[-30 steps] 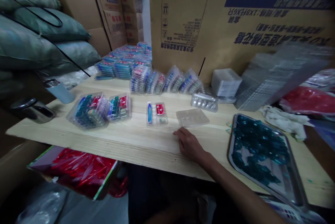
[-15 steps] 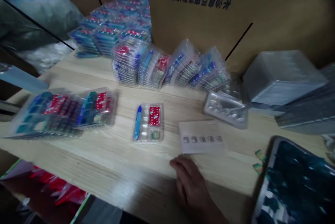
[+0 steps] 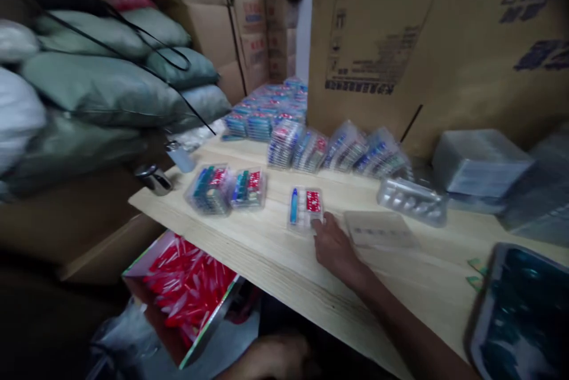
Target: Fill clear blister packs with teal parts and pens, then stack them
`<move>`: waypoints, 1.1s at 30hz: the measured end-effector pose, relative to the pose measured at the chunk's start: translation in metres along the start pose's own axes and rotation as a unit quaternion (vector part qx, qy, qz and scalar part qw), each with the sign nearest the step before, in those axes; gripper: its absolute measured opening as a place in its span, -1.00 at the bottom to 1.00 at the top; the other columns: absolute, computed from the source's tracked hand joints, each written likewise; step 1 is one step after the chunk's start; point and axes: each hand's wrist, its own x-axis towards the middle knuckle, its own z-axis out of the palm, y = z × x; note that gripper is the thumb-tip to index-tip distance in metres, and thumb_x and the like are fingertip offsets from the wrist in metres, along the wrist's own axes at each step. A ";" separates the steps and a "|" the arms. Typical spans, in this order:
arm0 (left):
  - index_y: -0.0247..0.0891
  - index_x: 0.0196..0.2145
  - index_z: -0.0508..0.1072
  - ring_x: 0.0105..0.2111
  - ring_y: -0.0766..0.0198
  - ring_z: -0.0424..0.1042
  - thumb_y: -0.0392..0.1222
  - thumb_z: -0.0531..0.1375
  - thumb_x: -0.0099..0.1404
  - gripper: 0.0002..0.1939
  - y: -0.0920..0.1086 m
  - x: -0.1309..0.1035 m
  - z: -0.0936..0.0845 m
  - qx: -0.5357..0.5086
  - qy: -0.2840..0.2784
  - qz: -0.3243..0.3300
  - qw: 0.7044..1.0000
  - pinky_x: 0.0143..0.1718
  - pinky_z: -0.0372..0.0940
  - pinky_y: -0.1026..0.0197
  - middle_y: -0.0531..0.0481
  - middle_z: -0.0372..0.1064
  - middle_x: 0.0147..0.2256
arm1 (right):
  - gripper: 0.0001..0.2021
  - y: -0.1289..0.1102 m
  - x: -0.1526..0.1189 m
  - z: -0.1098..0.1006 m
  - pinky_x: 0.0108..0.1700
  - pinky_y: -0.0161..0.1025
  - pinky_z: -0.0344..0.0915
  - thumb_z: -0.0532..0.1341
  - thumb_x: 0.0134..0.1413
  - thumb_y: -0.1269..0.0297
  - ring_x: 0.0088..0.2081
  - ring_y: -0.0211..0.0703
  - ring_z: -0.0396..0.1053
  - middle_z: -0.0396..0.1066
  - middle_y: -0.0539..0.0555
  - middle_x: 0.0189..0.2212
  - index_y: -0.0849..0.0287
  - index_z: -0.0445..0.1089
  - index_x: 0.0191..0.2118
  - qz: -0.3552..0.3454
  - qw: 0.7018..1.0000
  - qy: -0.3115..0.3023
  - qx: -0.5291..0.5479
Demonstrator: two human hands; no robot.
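My right hand [image 3: 333, 246] is at the lower right corner of a clear plastic tray [image 3: 301, 216], thumb and index finger closed on its edge. In that tray lie a blue pen [image 3: 294, 206] and a red patterned piece [image 3: 313, 201]. Just right of the hand, a translucent tray [image 3: 382, 229] with a row of small squares rests on the table [image 3: 275, 255]. My left hand [image 3: 273, 356] is low at the bottom edge, below the table's front edge; it is blurred and its fingers are hard to make out.
Two stacks of filled trays [image 3: 211, 190] stand left, more filled trays [image 3: 284, 143] behind. A bin [image 3: 478, 315] of dark green pieces sits right, beside two small green pieces. An open box [image 3: 133, 273] of red items is below the table. Sacks and cartons fill the back left.
The view has swung left and up. My right hand has moved from in front of the translucent tray to the tray with the pen. My left hand has come into view at the bottom.
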 end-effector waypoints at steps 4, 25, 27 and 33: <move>-0.25 -0.45 0.47 -0.46 0.29 0.39 -0.06 -0.03 0.45 -0.58 -0.009 -0.066 -0.073 0.014 0.179 -0.083 0.980 -0.42 0.21 0.29 0.00 0.45 -0.47 | -0.66 -0.007 0.011 0.007 -0.01 -0.12 0.26 -0.03 0.18 0.58 -0.03 0.02 0.30 0.26 0.31 -0.01 0.28 0.31 0.01 -0.005 0.998 0.010 -0.055; -0.22 0.15 0.33 -0.04 0.05 0.47 -0.08 0.04 0.41 -0.59 -0.072 -0.035 -0.221 0.330 0.463 -0.199 0.798 -0.06 0.34 0.10 -0.18 0.42 0.06 | -0.68 0.018 -0.045 -0.027 0.05 0.05 0.30 0.04 0.22 0.45 0.08 0.16 0.34 0.16 0.41 0.21 0.27 0.34 0.05 -0.051 0.997 0.064 0.011; -0.20 0.24 0.25 -0.06 0.07 0.49 -0.12 -0.02 0.43 -0.54 -0.078 -0.037 -0.220 0.341 0.488 -0.196 0.779 -0.05 0.35 0.10 -0.18 0.43 0.07 | -0.69 0.016 -0.040 -0.035 0.07 0.03 0.28 0.04 0.23 0.44 0.10 0.13 0.31 0.16 0.39 0.19 0.27 0.34 0.05 -0.056 0.995 0.077 0.014; -0.17 0.31 0.15 -0.04 0.10 0.50 -0.13 -0.05 0.44 -0.49 -0.090 -0.042 -0.222 0.372 0.505 -0.169 0.760 -0.03 0.36 0.12 -0.18 0.44 0.08 | -0.76 -0.010 0.001 -0.052 0.03 -0.20 0.27 0.04 0.20 0.50 -0.04 -0.09 0.35 0.36 0.21 -0.10 0.24 0.41 -0.11 -0.118 0.984 0.081 0.106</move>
